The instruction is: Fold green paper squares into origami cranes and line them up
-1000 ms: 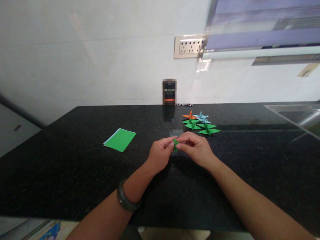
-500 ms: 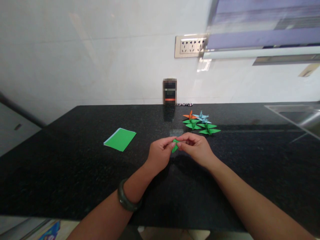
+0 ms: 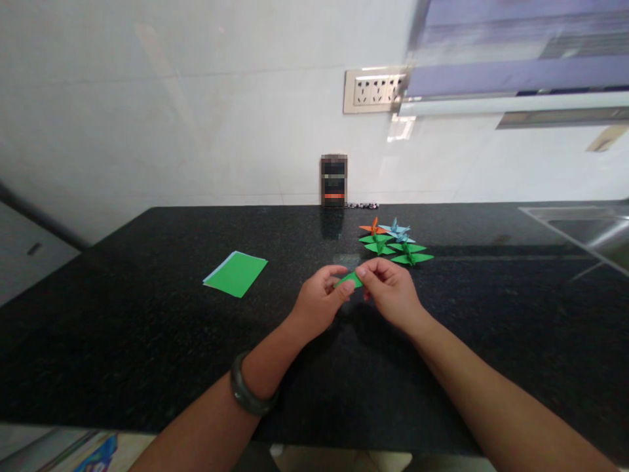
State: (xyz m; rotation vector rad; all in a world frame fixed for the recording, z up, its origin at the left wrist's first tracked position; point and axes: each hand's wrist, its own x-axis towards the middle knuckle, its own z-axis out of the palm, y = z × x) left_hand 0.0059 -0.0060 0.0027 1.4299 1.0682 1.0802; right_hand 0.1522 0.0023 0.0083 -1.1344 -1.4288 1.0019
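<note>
The folded green paper [image 3: 351, 280] has turned slantwise, pinched in both hands [image 3: 317, 300]; a sink [image 3: 612, 231] lies rightward.

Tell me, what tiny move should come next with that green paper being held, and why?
Perhaps the right grip should press gently along the small, folded green paper piece, since that grip pinches its right end while the left grip holds the other.

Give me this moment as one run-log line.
left hand: holding folded green paper | right hand: pinching same piece | paper stack: green on top | origami cranes: beyond right hand
</note>
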